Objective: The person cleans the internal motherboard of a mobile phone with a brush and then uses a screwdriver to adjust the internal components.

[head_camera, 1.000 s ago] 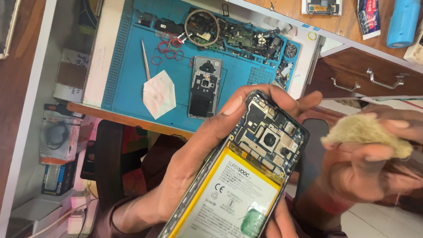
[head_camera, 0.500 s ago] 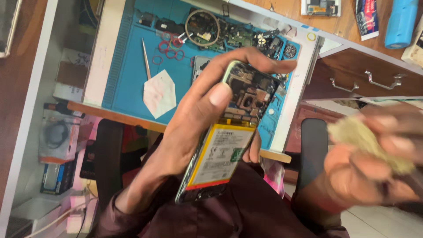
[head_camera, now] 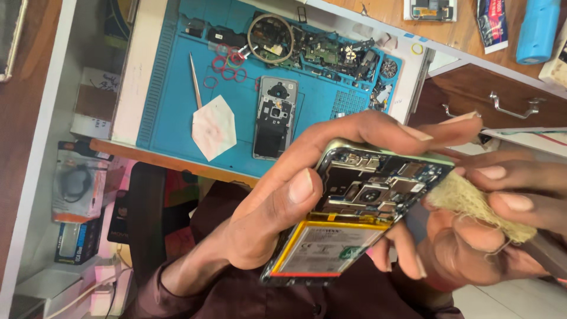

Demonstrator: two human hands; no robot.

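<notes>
phone now tilted flat in the left hand – right hand fingers pinching the brush against its top edge.

Bare hands, with dark maroon sleeves at the wrists.

Your view was evenly lit and fairly bright — soft, diffuse light with no hard shadows across the blue mat. You had a mild sheen on the pale wall strip toward 9 o'clock. The opened phone stayed reasonably sharp, while your right hand at 3 o'clock was softly blurred — the frayed cloth smeared. The whole scene sat tilted, with the corners slightly soft.
</notes>
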